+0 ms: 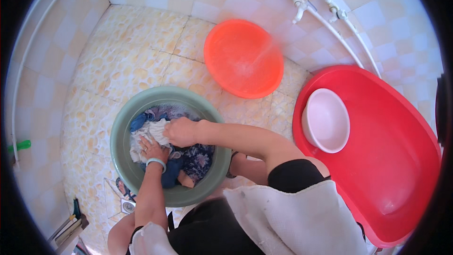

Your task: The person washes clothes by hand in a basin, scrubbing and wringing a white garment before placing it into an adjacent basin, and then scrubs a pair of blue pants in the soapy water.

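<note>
A round grey-green basin [123,160] stands on the floor in front of me, with wet laundry and some suds in it. My right hand [180,132] is closed in a fist on a white cloth [150,130]. Beside it, my left hand [154,149], a pale bracelet on its wrist, presses on the same cloth with fingers spread. Around the white cloth lie a dark blue patterned garment [198,160] and a plain blue cloth [171,174]. What my right fingers hold underneath is partly hidden.
Water runs into an orange basin [222,66] near the wall taps [298,8]. At the right, a large red tub [396,160] holds a white bowl [326,120]. A floor drain [128,206] lies left of my basin, and a green handle [21,145] shows by the left wall.
</note>
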A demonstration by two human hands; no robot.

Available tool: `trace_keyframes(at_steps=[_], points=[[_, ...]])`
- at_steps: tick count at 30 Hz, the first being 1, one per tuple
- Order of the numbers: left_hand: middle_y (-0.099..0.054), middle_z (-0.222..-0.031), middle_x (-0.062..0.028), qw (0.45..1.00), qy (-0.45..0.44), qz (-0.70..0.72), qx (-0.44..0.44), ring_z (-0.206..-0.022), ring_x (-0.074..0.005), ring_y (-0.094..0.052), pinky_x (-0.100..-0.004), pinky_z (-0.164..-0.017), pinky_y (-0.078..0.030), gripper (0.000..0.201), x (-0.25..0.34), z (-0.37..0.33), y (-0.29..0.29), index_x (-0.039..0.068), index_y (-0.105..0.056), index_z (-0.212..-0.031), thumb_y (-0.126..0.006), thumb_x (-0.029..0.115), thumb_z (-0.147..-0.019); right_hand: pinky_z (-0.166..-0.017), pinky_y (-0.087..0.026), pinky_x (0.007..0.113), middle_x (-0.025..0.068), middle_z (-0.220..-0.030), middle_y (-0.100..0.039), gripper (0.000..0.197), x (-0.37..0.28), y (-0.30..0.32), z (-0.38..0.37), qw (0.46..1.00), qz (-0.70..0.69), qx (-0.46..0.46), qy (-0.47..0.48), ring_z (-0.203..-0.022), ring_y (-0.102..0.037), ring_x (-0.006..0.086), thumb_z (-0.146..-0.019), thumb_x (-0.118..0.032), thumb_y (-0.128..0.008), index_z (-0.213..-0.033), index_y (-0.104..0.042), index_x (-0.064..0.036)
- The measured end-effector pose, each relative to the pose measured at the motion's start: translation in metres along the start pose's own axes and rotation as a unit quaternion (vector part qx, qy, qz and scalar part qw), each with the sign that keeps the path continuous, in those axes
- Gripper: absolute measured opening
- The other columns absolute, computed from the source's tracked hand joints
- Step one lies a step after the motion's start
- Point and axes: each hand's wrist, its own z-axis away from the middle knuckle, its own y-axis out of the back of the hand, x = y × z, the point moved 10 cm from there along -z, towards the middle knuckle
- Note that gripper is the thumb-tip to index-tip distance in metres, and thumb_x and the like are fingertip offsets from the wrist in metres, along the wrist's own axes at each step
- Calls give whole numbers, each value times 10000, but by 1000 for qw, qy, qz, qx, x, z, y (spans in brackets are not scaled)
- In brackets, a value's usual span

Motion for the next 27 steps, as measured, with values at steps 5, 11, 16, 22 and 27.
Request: trace_keyframes(at_steps=[5, 11, 16, 22, 27], points=[[31, -1493, -251, 1000, -2, 9, 5, -1375, -432, -56, -548, -1051, -212, 985, 1, 3, 0, 82, -132, -1458, -674, 442, -718, -843, -457, 438, 137, -1041, -602, 338, 77, 70, 62, 991, -51, 90, -87, -952, -584, 325, -839, -266, -534, -1117, -571, -75], [32, -1496, -247, 1000, -6, 6, 13, -1375, -434, -52, -546, -1049, -211, 1000, 0, 5, 3, 75, -128, -1456, -681, 441, -708, -840, -468, 357, 143, -1010, -629, 235, 213, 253, 297, 738, -6, 569, -362, -963, -601, 254, -865, -156, -538, -1067, -598, -52], [29, -1495, -249, 1000, -6, 13, 15, -1377, -429, -48, -548, -1054, -204, 997, 3, 2, 2, 68, -122, -1454, -681, 430, -712, -865, -448, 376, 175, -1071, -599, 471, 264, 324, 439, 596, 123, 643, -465, -980, -585, 294, -818, -267, -564, -1183, -528, 28], [18, -1492, -251, 1000, -12, 16, 9, -1379, -425, -33, -555, -1062, -185, 989, 7, 2, 2, 55, -111, -1452, -665, 436, -727, -901, -436, 394, 258, -1113, -584, 488, 306, 347, 409, 663, 86, 480, -568, -1058, -563, 362, -762, -210, -546, -1176, -536, 49], [36, -1494, -235, 1000, -6, 7, 17, -1381, -418, -28, -551, -1062, -189, 974, 4, 7, 4, 44, -127, -1447, -660, 427, -727, -875, -448, 419, 283, -1041, -603, 413, 294, 349, 401, 635, 101, 505, -576, -1000, -587, 385, -751, -210, -517, -1051, -603, 59]])
